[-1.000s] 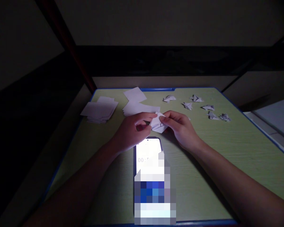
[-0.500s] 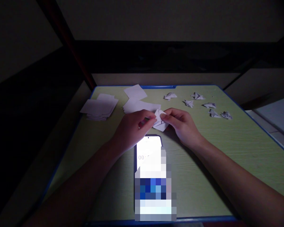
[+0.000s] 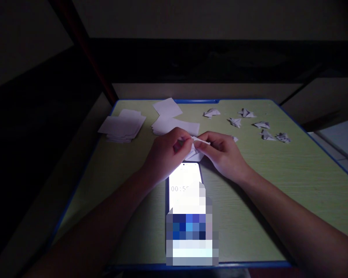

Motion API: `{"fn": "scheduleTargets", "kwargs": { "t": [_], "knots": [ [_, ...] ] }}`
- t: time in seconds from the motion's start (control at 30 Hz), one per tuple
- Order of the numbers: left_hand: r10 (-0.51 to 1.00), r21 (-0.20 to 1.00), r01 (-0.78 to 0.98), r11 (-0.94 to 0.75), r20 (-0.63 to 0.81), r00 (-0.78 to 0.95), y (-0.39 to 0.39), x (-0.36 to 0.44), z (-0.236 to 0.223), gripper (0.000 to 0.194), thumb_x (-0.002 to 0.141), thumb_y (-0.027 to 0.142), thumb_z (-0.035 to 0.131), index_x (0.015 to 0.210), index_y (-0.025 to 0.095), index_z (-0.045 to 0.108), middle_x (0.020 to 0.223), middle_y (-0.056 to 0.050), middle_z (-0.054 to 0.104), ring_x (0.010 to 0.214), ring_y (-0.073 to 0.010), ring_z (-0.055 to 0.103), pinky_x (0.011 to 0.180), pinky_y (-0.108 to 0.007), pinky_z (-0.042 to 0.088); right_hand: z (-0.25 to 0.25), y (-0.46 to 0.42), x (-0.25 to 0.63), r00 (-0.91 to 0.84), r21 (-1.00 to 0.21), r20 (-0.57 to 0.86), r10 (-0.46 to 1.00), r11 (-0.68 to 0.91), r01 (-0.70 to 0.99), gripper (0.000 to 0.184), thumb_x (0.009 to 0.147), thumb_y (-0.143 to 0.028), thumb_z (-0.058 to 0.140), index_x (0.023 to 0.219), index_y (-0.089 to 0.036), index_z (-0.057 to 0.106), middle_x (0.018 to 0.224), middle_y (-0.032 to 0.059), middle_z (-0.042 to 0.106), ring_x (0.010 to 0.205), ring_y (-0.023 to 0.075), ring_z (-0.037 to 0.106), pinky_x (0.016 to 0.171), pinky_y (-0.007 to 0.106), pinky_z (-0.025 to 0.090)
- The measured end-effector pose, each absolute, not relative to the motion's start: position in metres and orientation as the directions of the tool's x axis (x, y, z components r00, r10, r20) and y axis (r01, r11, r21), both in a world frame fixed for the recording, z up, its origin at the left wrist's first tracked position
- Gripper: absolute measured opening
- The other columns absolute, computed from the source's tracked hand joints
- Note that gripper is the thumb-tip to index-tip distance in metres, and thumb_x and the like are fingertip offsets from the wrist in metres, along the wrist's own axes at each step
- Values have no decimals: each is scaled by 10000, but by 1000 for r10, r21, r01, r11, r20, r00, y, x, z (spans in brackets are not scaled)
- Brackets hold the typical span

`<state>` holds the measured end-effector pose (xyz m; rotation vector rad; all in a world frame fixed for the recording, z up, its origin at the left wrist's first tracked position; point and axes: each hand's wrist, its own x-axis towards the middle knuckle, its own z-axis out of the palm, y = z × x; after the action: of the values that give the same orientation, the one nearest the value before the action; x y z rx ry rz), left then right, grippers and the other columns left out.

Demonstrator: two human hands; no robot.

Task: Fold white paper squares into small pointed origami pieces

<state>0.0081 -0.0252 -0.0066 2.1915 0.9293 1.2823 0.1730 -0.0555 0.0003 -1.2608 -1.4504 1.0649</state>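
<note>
Between my two hands, just beyond the top of a phone, is a small folded white paper point(image 3: 195, 153). My left hand point(image 3: 169, 152) pinches its left side between thumb and fingertips. From the other side my right hand point(image 3: 224, 152) grips it, thumb on top and fingers curled behind. Parts of the folds are covered by my fingers. The lit phone point(image 3: 187, 197) lies on the table below my hands, showing timer digits; much of its lower part is pixelated.
The pale green table point(image 3: 127, 216) has a blue edge. A stack of white paper point(image 3: 121, 125) lies at the back left, more loose sheets point(image 3: 168, 108) at the back middle. Several folded paper pieces point(image 3: 246, 113) are scattered at the back right. White boxlike furniture point(image 3: 343, 135) stands beyond the right edge.
My fingers have shifted on the folded paper, and the left fingertips now sit closer to its upper edge. A white paper piece now shows behind my right hand. The view has tilted slightly.
</note>
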Motion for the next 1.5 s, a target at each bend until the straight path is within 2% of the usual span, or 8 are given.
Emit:
{"fn": "scheduleTargets", "kwargs": {
  "t": [0.17, 0.33, 0.67, 0.9, 0.97, 1.1, 1.27, 1.5],
  "knots": [
    [729, 643, 343, -685, 605, 321, -26, 9, -2, 68, 804, 103, 599, 772, 151, 564, 656, 43, 616, 523, -39, 516, 491, -139, 402, 3, -56, 175, -126, -989, 62, 990, 78, 127, 206, 792, -345, 651, 734, -148, 636, 646, -3, 593, 572, 106, 492, 519, 241, 343],
    [731, 658, 318, -683, 606, 316, -25, 10, -4, 64, 806, 94, 581, 805, 158, 577, 661, 45, 609, 527, -45, 517, 485, -150, 398, 4, -55, 174, -148, -987, 22, 989, 45, 155, 244, 730, -360, 727, 677, -144, 627, 618, -11, 577, 555, 95, 473, 495, 229, 322],
    [804, 775, 223, -591, 543, 243, -26, 14, -3, 110, 780, 108, 586, 865, 177, 591, 680, 38, 619, 561, -70, 550, 485, -174, 418, 5, -55, 178, -199, -984, -45, 979, -9, 179, 238, 720, -362, 736, 692, -132, 679, 624, 1, 620, 544, 93, 486, 493, 223, 328],
    [885, 906, 145, -398, 338, 319, -25, 13, -1, 80, 782, 195, 585, 853, 160, 600, 673, 16, 633, 568, -88, 573, 492, -188, 450, 6, -55, 175, -132, -990, 2, 991, 21, 141, 232, 696, -355, 748, 688, -134, 676, 619, -11, 609, 539, 87, 483, 492, 217, 330],
    [887, 903, 154, -401, 340, 314, -24, 13, -1, 43, 780, 196, 588, 774, 157, 606, 663, 12, 638, 581, -87, 576, 507, -185, 453, 6, -55, 174, -133, -987, 11, 991, 32, 156, 233, 705, -354, 739, 695, -131, 674, 626, -8, 612, 545, 88, 489, 497, 218, 335],
    [873, 869, 199, -453, 387, 297, -22, 11, 0, 103, 776, 183, 588, 677, 155, 599, 568, 30, 590, 524, -73, 524, 467, -175, 402, 7, -55, 174, -180, -985, 6, 984, 37, 169, 236, 717, -352, 730, 670, -132, 657, 607, -14, 591, 535, 86, 472, 489, 220, 318],
    [869, 858, 245, -452, 361, 339, -22, 11, -1, 112, 793, 216, 601, 702, 153, 619, 551, 27, 592, 494, -78, 525, 432, -177, 386, 8, -55, 175, -193, -991, -16, 981, 10, 135, 291, 760, -393, 684, 620, -144, 628, 555, -34, 515, 512, 80, 403, 473, 226, 282],
    [876, 877, 212, -431, 350, 332, -23, 10, 1, 120, 789, 223, 613, 693, 151, 619, 545, 21, 598, 492, -76, 535, 427, -170, 399, 8, -53, 173, -153, -998, -1, 988, 9, 69, 270, 709, -376, 727, 591, -149, 640, 543, -35, 530, 497, 74, 403, 469, 222, 282]
  ]
}}
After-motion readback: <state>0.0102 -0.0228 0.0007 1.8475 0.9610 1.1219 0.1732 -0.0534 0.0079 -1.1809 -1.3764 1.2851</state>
